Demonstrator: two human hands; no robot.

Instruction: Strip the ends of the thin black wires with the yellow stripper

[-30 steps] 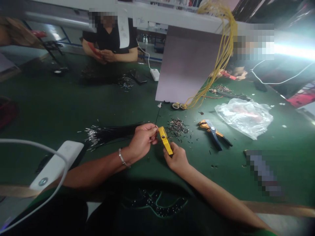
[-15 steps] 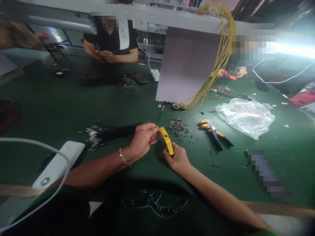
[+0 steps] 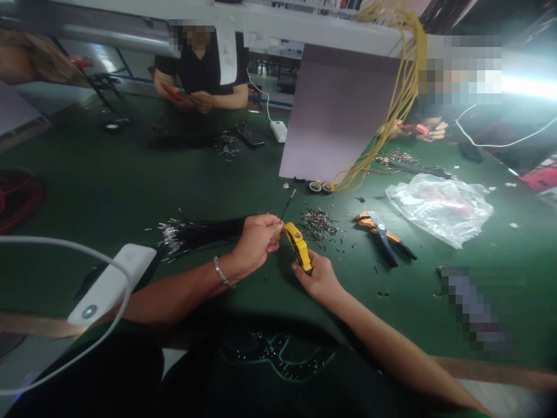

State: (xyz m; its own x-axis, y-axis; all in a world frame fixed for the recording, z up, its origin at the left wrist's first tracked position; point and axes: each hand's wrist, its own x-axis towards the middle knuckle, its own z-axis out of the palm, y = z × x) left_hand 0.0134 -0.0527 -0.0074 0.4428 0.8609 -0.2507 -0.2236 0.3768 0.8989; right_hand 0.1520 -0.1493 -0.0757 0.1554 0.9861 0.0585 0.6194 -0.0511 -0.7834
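One thin black wire point(image 3: 288, 205) is slanting up near the centre of the frame, its lower part being pinched by the left hand point(image 3: 260, 241). Just beside it, the right hand point(image 3: 319, 276) is clasping a yellow hand tool point(image 3: 299, 239). A bundle of black wires point(image 3: 213, 230) is lying left of centre, small scraps point(image 3: 319, 223) are lying right of centre, and an orange-and-blue tool point(image 3: 382, 231) is resting farther right.
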